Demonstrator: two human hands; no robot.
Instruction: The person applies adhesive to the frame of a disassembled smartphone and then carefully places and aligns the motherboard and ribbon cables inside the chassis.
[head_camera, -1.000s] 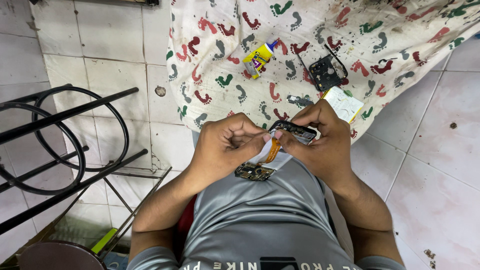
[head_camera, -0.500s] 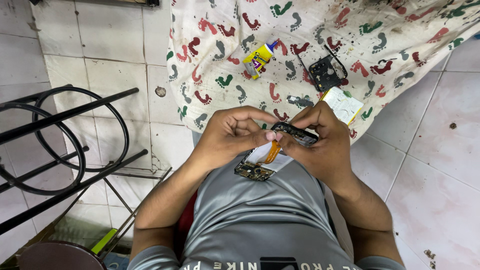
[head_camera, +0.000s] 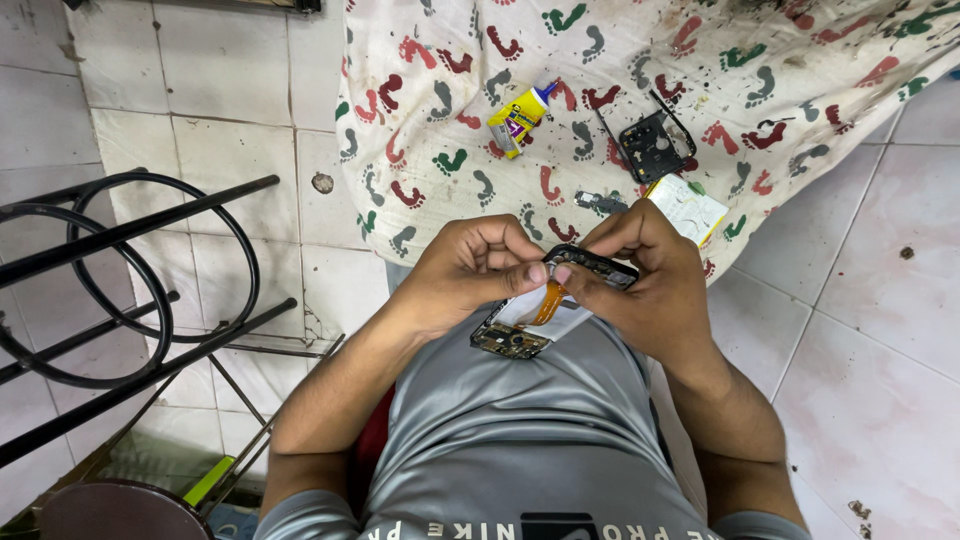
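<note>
My left hand (head_camera: 472, 268) and my right hand (head_camera: 648, 275) meet over my lap, both gripping an opened phone (head_camera: 590, 264) with a black frame. My thumbs press side by side on its upper edge. An orange flex strip (head_camera: 548, 304) runs down from it to a white panel with a small circuit board (head_camera: 512, 338) that hangs below my hands, resting on my grey shirt. The fingers of both hands hide most of the phone's body.
A footprint-patterned cloth (head_camera: 620, 60) covers the tiled floor ahead. On it lie a yellow glue bottle (head_camera: 518, 118), a black phone part (head_camera: 654, 146), a small connector board (head_camera: 598, 201) and a white box (head_camera: 688, 207). A black metal frame with rings (head_camera: 130, 270) stands at left.
My hands have barely shifted. The left thumb has slid closer to the right thumb on the phone's edge.
</note>
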